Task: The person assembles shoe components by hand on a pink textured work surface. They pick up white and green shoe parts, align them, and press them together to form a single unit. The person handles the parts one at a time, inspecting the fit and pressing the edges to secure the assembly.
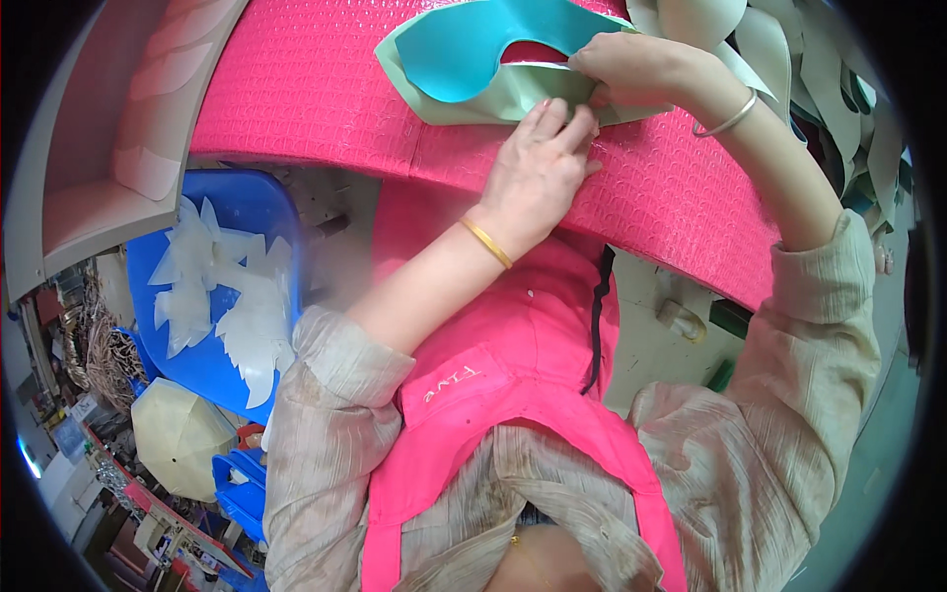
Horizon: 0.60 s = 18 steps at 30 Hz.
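On the pink table covering lies a pale green sheet piece (483, 104) with a curved teal piece (444, 59) on top of it. The teal piece arches around an opening where pink shows through. My left hand (538, 173), a gold-coloured bangle at its wrist, has its fingers bent together on the near edge of the pale green piece. Over the right part of the pieces, my right hand (631, 71) is closed in a pinch at the edge of the opening. A thin pale edge runs to its fingertips; whether they also hold something small is hidden.
Many loose pale and green cut pieces (769, 49) are heaped at the far right of the pink table (296, 89). To the left, a blue tub (271, 197) holds white jagged scraps, beside a beige open-fronted box (109, 197). A pink apron hangs below the table edge.
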Each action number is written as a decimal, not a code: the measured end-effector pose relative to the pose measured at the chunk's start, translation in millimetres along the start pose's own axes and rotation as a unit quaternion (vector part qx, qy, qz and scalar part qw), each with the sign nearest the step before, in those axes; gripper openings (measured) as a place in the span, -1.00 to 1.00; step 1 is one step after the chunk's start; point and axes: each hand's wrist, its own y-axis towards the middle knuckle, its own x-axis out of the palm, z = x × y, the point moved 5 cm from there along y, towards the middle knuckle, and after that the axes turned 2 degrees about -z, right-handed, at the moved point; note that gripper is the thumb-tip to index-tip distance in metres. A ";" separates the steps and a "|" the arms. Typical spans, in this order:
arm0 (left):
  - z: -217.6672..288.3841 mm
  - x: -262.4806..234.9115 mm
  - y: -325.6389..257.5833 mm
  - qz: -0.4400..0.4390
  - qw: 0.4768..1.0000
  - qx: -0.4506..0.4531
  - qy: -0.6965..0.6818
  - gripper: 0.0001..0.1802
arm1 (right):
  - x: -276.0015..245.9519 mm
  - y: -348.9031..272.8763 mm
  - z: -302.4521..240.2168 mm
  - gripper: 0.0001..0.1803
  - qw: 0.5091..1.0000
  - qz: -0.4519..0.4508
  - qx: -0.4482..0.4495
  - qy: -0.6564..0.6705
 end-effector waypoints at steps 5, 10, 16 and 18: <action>5.8 7.9 7.4 -0.020 0.999 -0.037 0.012 -0.62 | -2.2 -5.6 -2.2 -0.81 0.998 0.018 0.003 -0.063; 5.6 15.8 12.3 -0.026 0.998 -0.049 -0.010 -0.65 | 2.0 -15.3 3.0 -0.79 0.991 -0.023 0.060 -0.119; 15.5 30.1 19.4 -0.012 0.999 -0.034 0.027 -0.59 | 9.7 -24.5 3.8 -0.71 0.986 0.021 0.009 -0.166; 14.5 34.2 21.8 -0.039 0.997 -0.062 -0.008 -0.57 | 18.9 -21.3 9.3 -0.68 0.983 0.057 -0.002 -0.176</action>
